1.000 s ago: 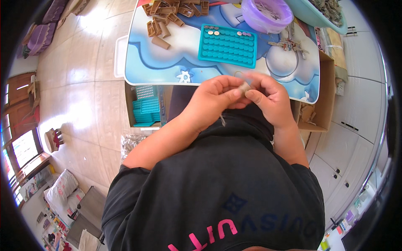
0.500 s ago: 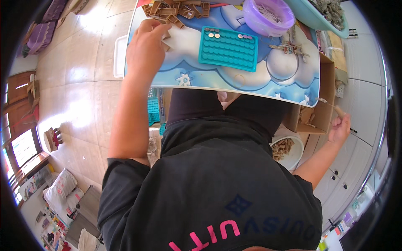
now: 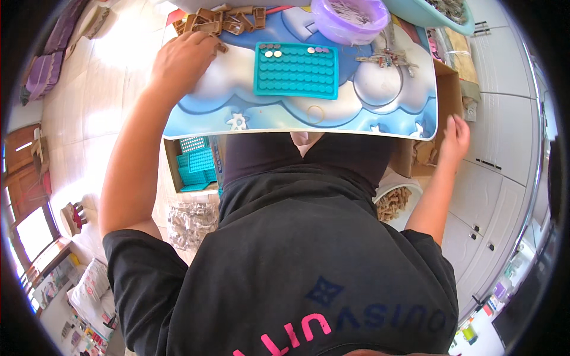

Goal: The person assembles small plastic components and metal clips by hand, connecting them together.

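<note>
Covering the near left end of a jumbled heap, the left grip (image 3: 185, 54) in the head view lies palm down among small open-topped brown cases (image 3: 209, 27). Its fingers bend downward over them, and a brown end (image 3: 222, 47) shows just beside the fingertips, but whether any piece is pinched there I cannot tell, since the knuckles hide the contact. The cases in sight lie directly beyond that grip and to its right, tilted against one another. They look thin-walled, light and fairly stiff, perhaps a little smooth; I would judge a pinch across two opposite side walls, near the rim, the surest hold, with slight pressure so that the walls do not flex.

Right of the left grip, well apart, a teal tray (image 3: 295, 83) of rounded pockets lies flat on the bench (image 3: 267, 121), with a few small discs (image 3: 278, 54) in its far rows. Farther right are a purple bowl (image 3: 350, 37) of thin pale sticks and a bundle of twig-like strands (image 3: 392, 59).

The right grip (image 3: 455, 135) hangs past the bench's right edge, fingers loosely raised and nothing seen between them. Just left of it stands a cardboard box (image 3: 446, 89); nearer the body, a white bucket (image 3: 414, 202) holds brownish pieces (image 3: 393, 203).
</note>
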`<state>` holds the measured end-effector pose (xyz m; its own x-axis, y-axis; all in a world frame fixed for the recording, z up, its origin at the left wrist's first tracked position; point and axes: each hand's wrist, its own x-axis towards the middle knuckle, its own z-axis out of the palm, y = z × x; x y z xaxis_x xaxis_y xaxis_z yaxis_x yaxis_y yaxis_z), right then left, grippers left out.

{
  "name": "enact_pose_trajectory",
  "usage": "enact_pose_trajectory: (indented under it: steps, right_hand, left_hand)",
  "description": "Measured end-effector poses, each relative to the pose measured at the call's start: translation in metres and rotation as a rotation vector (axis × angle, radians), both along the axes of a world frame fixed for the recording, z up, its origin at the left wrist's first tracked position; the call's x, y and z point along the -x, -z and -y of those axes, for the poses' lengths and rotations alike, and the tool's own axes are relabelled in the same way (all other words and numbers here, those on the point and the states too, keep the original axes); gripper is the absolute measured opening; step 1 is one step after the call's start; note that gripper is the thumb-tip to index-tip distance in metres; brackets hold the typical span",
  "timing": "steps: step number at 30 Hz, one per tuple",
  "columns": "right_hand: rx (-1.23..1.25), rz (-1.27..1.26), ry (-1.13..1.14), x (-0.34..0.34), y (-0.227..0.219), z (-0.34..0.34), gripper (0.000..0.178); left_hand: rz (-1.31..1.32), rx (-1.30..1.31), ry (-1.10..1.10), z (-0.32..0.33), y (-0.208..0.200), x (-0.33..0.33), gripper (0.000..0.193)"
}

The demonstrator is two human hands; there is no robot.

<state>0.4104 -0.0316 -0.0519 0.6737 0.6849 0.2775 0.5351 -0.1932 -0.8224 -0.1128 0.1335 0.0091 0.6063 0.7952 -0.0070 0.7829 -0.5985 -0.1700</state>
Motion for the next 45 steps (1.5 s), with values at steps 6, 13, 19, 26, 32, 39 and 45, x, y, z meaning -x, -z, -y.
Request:
enact_pose_trajectory:
  steps: [6, 13, 19, 26, 32, 39, 45]
  right_hand:
    - [0.102, 0.409, -0.448, 0.126, -0.052, -0.071, 0.025]
    - [0.071, 0.43, -0.501, 0.12, -0.047, -0.124, 0.024]
    - [-0.312, -0.052, -0.325, 0.125, -0.101, -0.1, 0.021]
    - [-0.144, -0.243, -0.468, 0.126, -0.081, -0.083, 0.02]
    - [-0.117, -0.45, -0.517, 0.136, -0.062, -0.068, 0.022]
    - [-0.118, -0.645, -0.488, 0.134, -0.057, -0.05, 0.023]
    - [-0.148, -0.912, -0.512, 0.126, -0.052, -0.04, 0.024]
  left_hand:
    - [1.086, 0.121, -0.326, 0.021, -0.004, -0.018, 0.021]
    - [2.079, 0.824, -0.445, 0.077, -0.013, -0.055, 0.022]
    - [2.176, 1.244, -0.589, 0.105, -0.006, -0.067, 0.032]
    - [2.041, 1.384, -0.641, 0.12, -0.01, -0.092, 0.016]
    - [1.91, 1.348, -0.614, 0.124, -0.012, -0.113, 0.018]
    - [1.698, 1.124, -0.436, 0.111, 0.001, -0.155, 0.022]
    - [1.704, 1.172, -0.564, 0.108, 0.002, -0.199, 0.047]
